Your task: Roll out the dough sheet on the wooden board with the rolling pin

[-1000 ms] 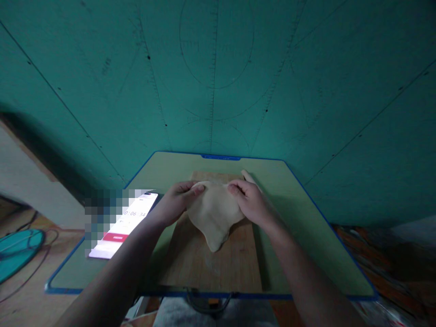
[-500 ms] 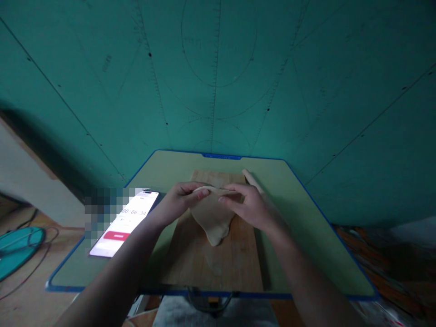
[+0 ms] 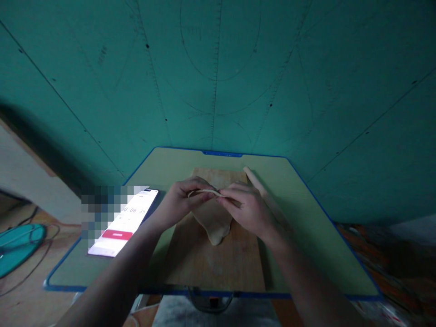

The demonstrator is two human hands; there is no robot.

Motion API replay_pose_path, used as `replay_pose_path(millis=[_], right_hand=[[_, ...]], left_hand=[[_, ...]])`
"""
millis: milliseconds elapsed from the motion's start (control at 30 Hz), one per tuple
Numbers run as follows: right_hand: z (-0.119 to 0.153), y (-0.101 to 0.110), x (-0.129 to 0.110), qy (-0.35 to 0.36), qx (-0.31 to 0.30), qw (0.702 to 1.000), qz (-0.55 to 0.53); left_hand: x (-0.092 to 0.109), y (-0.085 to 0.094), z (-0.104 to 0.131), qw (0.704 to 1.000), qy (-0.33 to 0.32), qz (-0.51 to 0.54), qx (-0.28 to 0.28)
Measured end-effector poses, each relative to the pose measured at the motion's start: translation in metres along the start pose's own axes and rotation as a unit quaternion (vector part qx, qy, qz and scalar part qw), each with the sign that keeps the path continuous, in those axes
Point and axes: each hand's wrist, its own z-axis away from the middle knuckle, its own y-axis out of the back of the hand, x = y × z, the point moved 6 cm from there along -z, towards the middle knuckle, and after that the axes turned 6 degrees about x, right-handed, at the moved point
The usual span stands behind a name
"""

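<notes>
A thin sheet of pale dough (image 3: 214,222) hangs from both hands, its pointed lower end over the wooden board (image 3: 214,268). My left hand (image 3: 184,200) pinches the upper edge between thumb and fingers. Close beside it, my right hand (image 3: 243,202) pinches the same edge, the fingertips of both hands nearly meeting. Between them the top rim of the dough curves. Whether the lower tip rests on the board I cannot tell.
A phone (image 3: 127,222) showing a timer lies on the green table (image 3: 282,181) at the left. Right of the board, a rolling pin (image 3: 260,186) lies slanting, partly behind my right forearm. A green wall (image 3: 218,91) rises behind the table.
My hands have come closer together at the top edge of the dough, my right hand shifting slightly left. The edge between them now curves more.
</notes>
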Motion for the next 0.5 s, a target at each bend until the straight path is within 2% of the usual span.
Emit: replay_pose_path(millis=[500], right_hand=[[-0.0029,0.0044,-0.0058,-0.003,0.02,0.999,-0.045]], left_hand=[[-0.0015,-0.0026,0.0021,1.0,0.019,0.009,-0.007]])
